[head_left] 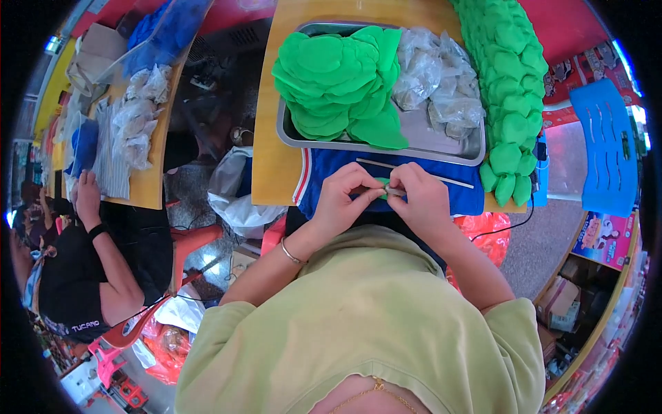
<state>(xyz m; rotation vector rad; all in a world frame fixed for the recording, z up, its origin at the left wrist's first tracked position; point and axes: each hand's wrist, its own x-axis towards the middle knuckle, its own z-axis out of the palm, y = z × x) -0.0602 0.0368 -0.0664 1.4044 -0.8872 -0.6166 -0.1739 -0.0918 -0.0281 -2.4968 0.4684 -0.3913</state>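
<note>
My left hand point(347, 196) and my right hand point(420, 201) meet over the near edge of the table, thumbs and forefingers pinched together. Between the fingertips shows a small green piece point(384, 183), mostly hidden, so its shape is unclear. Under and just beyond the hands lies a blue cloth point(324, 172) with a red and white stripe, with a thin pale rod point(452, 181) across it. Farther off, a metal tray point(441, 154) bears a heap of thin green rounded sheets point(338, 79) and several clear plastic bags point(448, 83) with unclear contents.
Overlapping green leaf-shaped pieces point(510, 103) run in a long band along the table's right side. A blue plastic chair point(603, 145) stands at the right. At the left, another person's hand point(86, 200) works at a second table point(148, 183) with plastic bags. A thin black cable point(507, 231) hangs at the right.
</note>
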